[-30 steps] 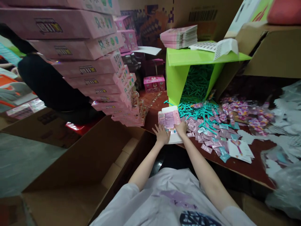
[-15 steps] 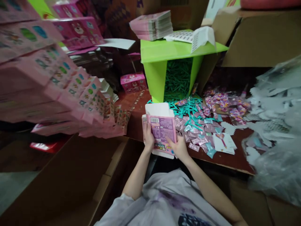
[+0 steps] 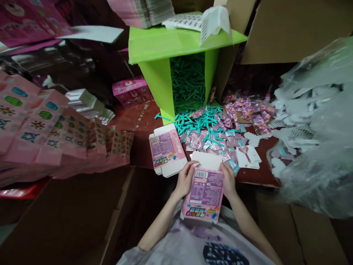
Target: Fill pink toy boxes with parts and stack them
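Note:
Between my hands is a pink and purple printed carton (image 3: 206,191), its white top flap raised and its lower end close to my shirt. My left hand (image 3: 186,179) grips the carton's upper left edge, fingers closed on it. On the opposite edge, my right hand (image 3: 228,179) holds the upper right corner. A second carton of the same print (image 3: 166,149) lies on the table just left of and beyond my left hand. Past the held carton are small pink and blue sachets (image 3: 198,140) and loose teal plastic sticks (image 3: 193,121).
A bright green box (image 3: 154,79) full of teal sticks stands on the red-brown table (image 3: 139,152). Stacked pink boxes (image 3: 46,136) rise at left. Bags of colourful beads (image 3: 248,110), printed cards (image 3: 246,156) and a clear plastic bag (image 3: 317,165) lie right. An open cardboard box (image 3: 68,217) sits lower left.
One carton now lies on the table to the left, out of my hands. The other has come down and right, close to my body, held at both sides. The view has shifted too.

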Demonstrator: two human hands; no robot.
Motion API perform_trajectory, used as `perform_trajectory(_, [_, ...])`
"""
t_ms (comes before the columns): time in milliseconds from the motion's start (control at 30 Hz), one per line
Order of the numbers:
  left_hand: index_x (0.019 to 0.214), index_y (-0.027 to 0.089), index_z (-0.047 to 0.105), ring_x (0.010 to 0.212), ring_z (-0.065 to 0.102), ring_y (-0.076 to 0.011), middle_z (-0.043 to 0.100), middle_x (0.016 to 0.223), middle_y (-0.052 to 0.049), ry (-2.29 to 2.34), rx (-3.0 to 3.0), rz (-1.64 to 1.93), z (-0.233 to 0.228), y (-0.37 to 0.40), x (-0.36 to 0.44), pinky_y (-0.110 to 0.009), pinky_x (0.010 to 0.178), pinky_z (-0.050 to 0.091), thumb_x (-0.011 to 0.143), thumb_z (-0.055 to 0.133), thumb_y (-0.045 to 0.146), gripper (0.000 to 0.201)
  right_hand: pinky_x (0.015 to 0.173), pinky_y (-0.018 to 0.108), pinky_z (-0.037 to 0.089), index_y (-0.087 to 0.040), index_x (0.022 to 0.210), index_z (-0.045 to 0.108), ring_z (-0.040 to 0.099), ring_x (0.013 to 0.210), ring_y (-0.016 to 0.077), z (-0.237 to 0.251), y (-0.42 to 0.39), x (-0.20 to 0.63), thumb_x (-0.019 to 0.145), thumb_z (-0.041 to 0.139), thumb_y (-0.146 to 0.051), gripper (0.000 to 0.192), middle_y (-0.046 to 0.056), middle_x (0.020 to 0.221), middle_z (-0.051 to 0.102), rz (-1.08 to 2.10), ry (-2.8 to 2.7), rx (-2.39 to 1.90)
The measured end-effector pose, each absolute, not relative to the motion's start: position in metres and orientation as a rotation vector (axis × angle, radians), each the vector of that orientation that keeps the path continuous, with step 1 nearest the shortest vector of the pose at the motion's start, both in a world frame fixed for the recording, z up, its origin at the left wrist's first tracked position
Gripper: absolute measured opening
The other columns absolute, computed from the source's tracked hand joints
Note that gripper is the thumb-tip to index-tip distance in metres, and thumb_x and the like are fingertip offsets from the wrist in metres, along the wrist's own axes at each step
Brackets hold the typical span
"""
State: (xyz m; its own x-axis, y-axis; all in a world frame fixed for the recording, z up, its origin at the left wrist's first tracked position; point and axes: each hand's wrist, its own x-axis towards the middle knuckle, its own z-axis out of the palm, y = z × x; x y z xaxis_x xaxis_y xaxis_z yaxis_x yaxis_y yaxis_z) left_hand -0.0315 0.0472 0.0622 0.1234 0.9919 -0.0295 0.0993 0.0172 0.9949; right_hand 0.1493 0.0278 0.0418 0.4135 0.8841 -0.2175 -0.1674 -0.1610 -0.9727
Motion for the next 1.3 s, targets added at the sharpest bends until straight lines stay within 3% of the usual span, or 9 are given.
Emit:
perform_trajectory(100, [0.080, 0.017, 0.062, 0.066, 0.055, -0.0151, 0.060, 0.071, -0.001, 1.149, 1.277, 1.024, 0.061, 0.056, -0.025, -0.026, 0.065, 0.044, 0.089, 0.046, 0.039, 0.029, 0.065, 0.026, 0.042, -0.021, 0.071, 0.055, 0.052, 0.066, 0.0143, 0.035, 0.034, 0.148, 0.069, 0.063, -0.035, 0.016, -0.003, 0.071, 0.057, 1.132, -0.560, -1.386])
perform_trajectory(200, [0.106, 0.019, 0.059, 0.071, 0.056, -0.0141, 0.064, 0.089, -0.002, 1.147, 1.145, 1.111, 0.056, 0.067, -0.021, -0.025, 0.065, 0.044, 0.085, 0.046, 0.029, 0.026, 0.067, 0.026, 0.044, -0.025, 0.098, 0.053, 0.058, 0.074, 0.0154, 0.039, 0.039, 0.143, 0.067, 0.065, -0.032, 0.034, -0.002, 0.092, 0.064, 1.238, -0.526, -1.227])
perform_trajectory(267, [0.113, 0.020, 0.056, 0.077, 0.058, -0.0146, 0.064, 0.098, -0.003, 1.164, 1.121, 1.171, 0.052, 0.073, -0.019, -0.025, 0.068, 0.045, 0.083, 0.048, 0.029, 0.032, 0.062, 0.024, 0.043, -0.023, 0.090, 0.053, 0.056, 0.066, 0.0137, 0.040, 0.041, 0.141, 0.070, 0.065, -0.034, 0.026, -0.003, 0.080, 0.063, 1.200, -0.528, -1.236])
perform_trajectory(367, [0.083, 0.017, 0.060, 0.071, 0.058, -0.0145, 0.063, 0.078, -0.001, 1.205, 1.139, 1.181, 0.048, 0.075, -0.019, -0.025, 0.067, 0.044, 0.080, 0.058, 0.035, 0.018, 0.057, 0.023, 0.040, -0.020, 0.070, 0.048, 0.053, 0.058, 0.0117, 0.038, 0.040, 0.140, 0.069, 0.069, -0.035, 0.025, -0.005, 0.066, 0.059, 1.182, -0.515, -1.247])
perform_trajectory(467, [0.063, 0.017, 0.050, 0.070, 0.061, -0.0159, 0.063, 0.069, -0.001, 1.141, 1.124, 1.155, 0.048, 0.071, -0.019, -0.027, 0.070, 0.045, 0.079, 0.063, 0.036, 0.027, 0.064, 0.026, 0.045, -0.019, 0.064, 0.047, 0.060, 0.069, 0.0155, 0.032, 0.037, 0.140, 0.066, 0.071, -0.031, 0.027, -0.001, 0.077, 0.066, 1.249, -0.550, -1.183])
perform_trajectory(667, [0.097, 0.016, 0.060, 0.088, 0.065, -0.0201, 0.070, 0.095, -0.009, 1.068, 1.142, 1.155, 0.047, 0.065, -0.021, -0.031, 0.079, 0.047, 0.076, 0.066, 0.029, 0.025, 0.074, 0.030, 0.047, -0.020, 0.082, 0.064, 0.064, 0.081, 0.0192, 0.029, 0.032, 0.141, 0.073, 0.068, -0.032, 0.016, 0.002, 0.086, 0.070, 1.135, -0.636, -1.256])
perform_trajectory(833, [0.083, 0.016, 0.064, 0.084, 0.066, -0.0195, 0.070, 0.089, -0.007, 1.071, 1.181, 1.108, 0.042, 0.061, -0.027, -0.030, 0.076, 0.049, 0.077, 0.063, 0.028, 0.013, 0.075, 0.031, 0.047, -0.019, 0.069, 0.066, 0.065, 0.080, 0.0201, 0.026, 0.027, 0.139, 0.070, 0.068, -0.026, 0.007, 0.003, 0.082, 0.071, 1.144, -0.725, -1.225])
perform_trajectory(1033, [0.053, 0.017, 0.045, 0.076, 0.066, -0.0196, 0.066, 0.072, -0.004, 1.156, 1.208, 1.161, 0.027, 0.031, -0.025, -0.031, 0.072, 0.049, 0.077, 0.066, 0.027, 0.033, 0.063, 0.028, 0.045, -0.017, 0.041, 0.044, 0.063, 0.065, 0.0172, 0.016, 0.015, 0.134, 0.072, 0.070, -0.031, 0.043, 0.003, 0.067, 0.068, 1.119, -0.828, -1.337])
perform_trajectory(1300, [0.082, 0.020, 0.050, 0.074, 0.055, -0.0150, 0.057, 0.078, 0.001, 1.478, 1.109, 1.072, 0.025, 0.010, -0.019, -0.026, 0.072, 0.042, 0.079, 0.049, 0.025, 0.006, 0.082, 0.038, 0.050, -0.024, 0.074, 0.072, 0.065, 0.088, 0.0227, 0.027, -0.016, 0.158, 0.084, 0.057, -0.033, 0.020, 0.005, 0.091, 0.071, 0.890, -1.254, -1.355])
